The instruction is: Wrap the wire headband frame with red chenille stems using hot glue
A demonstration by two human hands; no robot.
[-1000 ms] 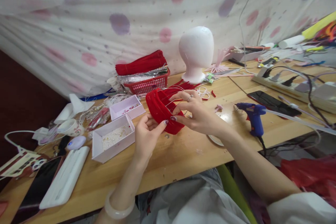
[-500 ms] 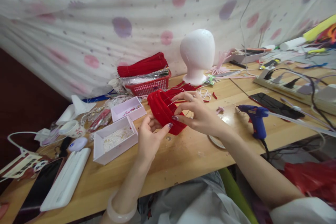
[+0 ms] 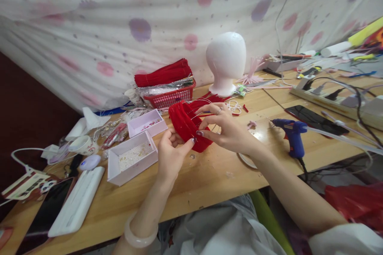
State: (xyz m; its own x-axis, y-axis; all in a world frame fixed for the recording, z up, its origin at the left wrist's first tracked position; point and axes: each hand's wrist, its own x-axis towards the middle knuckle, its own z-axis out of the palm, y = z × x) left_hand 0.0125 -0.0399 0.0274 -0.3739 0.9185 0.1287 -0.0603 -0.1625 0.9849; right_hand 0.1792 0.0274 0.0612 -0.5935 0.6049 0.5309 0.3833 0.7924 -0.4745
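A red fuzzy band (image 3: 184,123), curved like a wide ring with thin wires at its edge, is held above the wooden table. My left hand (image 3: 173,149) grips its lower side, thumb on the outer face and fingers partly hidden behind it. My right hand (image 3: 218,125), with a ring on one finger, pinches the band's right side, its fingers over the upper edge near the wires. Left of the hands stand a white box of small pearl beads (image 3: 133,159) and a lilac box with red and pink beads (image 3: 148,124).
Behind stand a white foam head (image 3: 226,61) and a red basket (image 3: 170,97) of red strips. To the right are a blue glue gun (image 3: 291,135), a black phone (image 3: 317,120) and a power strip (image 3: 338,101). A white keyboard-like case (image 3: 76,203) lies at left.
Both hands keep their hold on the red band, which has barely moved. The whole view has shifted very slightly.
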